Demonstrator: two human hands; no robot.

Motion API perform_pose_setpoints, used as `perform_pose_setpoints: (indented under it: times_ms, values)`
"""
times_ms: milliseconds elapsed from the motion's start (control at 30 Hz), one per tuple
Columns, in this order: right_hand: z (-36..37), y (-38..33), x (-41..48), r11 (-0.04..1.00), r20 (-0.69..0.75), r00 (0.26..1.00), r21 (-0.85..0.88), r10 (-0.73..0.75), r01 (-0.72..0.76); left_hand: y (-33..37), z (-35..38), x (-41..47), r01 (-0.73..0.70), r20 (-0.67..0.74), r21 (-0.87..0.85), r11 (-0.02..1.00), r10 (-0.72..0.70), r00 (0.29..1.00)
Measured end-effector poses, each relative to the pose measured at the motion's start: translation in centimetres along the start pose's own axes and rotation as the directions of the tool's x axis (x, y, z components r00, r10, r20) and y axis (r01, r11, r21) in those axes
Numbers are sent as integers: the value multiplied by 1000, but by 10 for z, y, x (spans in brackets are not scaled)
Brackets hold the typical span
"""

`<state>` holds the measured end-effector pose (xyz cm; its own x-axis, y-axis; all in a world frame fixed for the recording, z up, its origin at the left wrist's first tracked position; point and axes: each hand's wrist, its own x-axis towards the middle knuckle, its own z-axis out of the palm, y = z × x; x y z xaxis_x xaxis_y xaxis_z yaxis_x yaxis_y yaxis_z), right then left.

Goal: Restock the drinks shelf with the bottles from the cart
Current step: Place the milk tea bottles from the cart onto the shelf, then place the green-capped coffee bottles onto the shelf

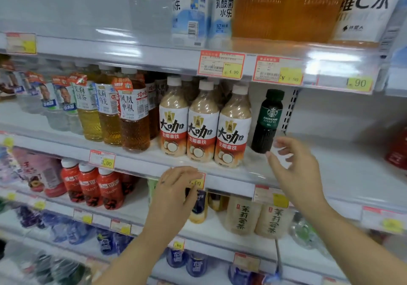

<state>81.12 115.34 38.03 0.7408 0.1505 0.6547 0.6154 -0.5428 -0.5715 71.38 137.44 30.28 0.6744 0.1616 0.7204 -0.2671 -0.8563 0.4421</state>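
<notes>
A dark green Starbucks Americano bottle (267, 121) stands upright on the middle shelf (330, 174), right of three coconut latte bottles (203, 126). My right hand (295, 163) hovers just right of it with fingers spread, holding nothing and a little apart from the bottle. One shelf lower, my left hand (176, 190) curls its fingers round the top of a small dark-labelled bottle (199, 207) with a pale yellow base; the hand hides its cap. The cart is out of view.
Tea bottles (132, 117) fill the middle shelf's left. The shelf right of the Americano bottle is bare up to a red item (397, 150). Jasmine tea bottles (257, 216) stand right of my left hand, red bottles (92, 185) to its left. Price tags line the shelf edges.
</notes>
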Motion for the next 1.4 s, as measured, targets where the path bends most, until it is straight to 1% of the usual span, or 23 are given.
perform_pose_setpoints:
  times_ms: [67,133,200,267,333,400,433,500,567,600,667,767,833,867,900,1000,1033,1100,1167,1233,1333,1367,1400]
  values:
    - [17,-19,-48,996,66,996,66,-62,58,-13,-7,-30,67,54,-75,995,-63,997]
    - [49,-30,-94,994,181,981,91,-70,55,-31,-16,-63,118,149,-90,989,-103,983]
    - [88,-34,-139,997,307,951,79,-26,1,-56,-25,-99,198,252,-75,977,-173,952]
    - [130,-31,-183,996,446,893,24,63,-82,-85,-36,-136,289,336,-30,957,-262,905]
    - [171,-22,-227,981,568,801,-67,188,-182,-115,-46,-175,367,412,30,930,-346,843]
    - [206,-11,-268,952,654,695,-160,300,-260,-144,-53,-215,461,479,88,883,-443,758]
    - [222,-5,-288,934,700,622,-213,351,-288,-157,-56,-235,515,503,118,849,-498,706]
    - [248,8,-324,905,789,452,-317,417,-283,-181,-59,-275,584,544,190,790,-580,607]
    - [272,23,-356,874,830,297,-398,472,-279,-204,-59,-314,611,571,250,751,-624,533]
    - [283,29,-369,852,829,239,-435,505,-290,-214,-59,-333,625,576,272,732,-644,504]
    - [304,39,-390,820,818,177,-483,547,-307,-231,-57,-366,655,578,301,693,-679,453]
    - [340,51,-413,797,806,164,-492,569,-349,-250,-51,-404,694,595,320,644,-707,382]
    - [364,54,-422,779,793,187,-474,580,-409,-259,-45,-421,710,606,325,625,-713,351]
    - [375,55,-425,768,775,215,-466,594,-439,-264,-42,-428,712,611,327,621,-714,341]
    - [385,54,-427,766,750,262,-466,608,-444,-268,-39,-434,716,615,326,617,-714,335]
    - [408,54,-430,756,629,419,-551,655,-355,-277,-32,-444,736,625,314,600,-714,315]
    - [413,55,-430,743,592,453,-578,666,-337,-278,-31,-447,742,629,309,595,-713,310]
    - [420,55,-431,727,557,477,-596,680,-341,-281,-29,-449,752,636,300,587,-710,301]
    - [426,53,-432,711,558,442,-573,702,-407,-282,-28,-449,757,638,296,582,-710,297]
    - [435,51,-433,667,545,393,-526,741,-527,-283,-27,-448,764,643,285,578,-707,295]
    - [449,52,-431,496,483,272,-429,832,-755,-284,-28,-440,782,631,264,564,-714,302]
    - [450,51,-428,439,465,235,-400,854,-804,-285,-29,-436,786,621,254,564,-718,314]
    - [449,48,-426,413,456,219,-385,862,-825,-285,-30,-431,790,610,244,563,-722,327]
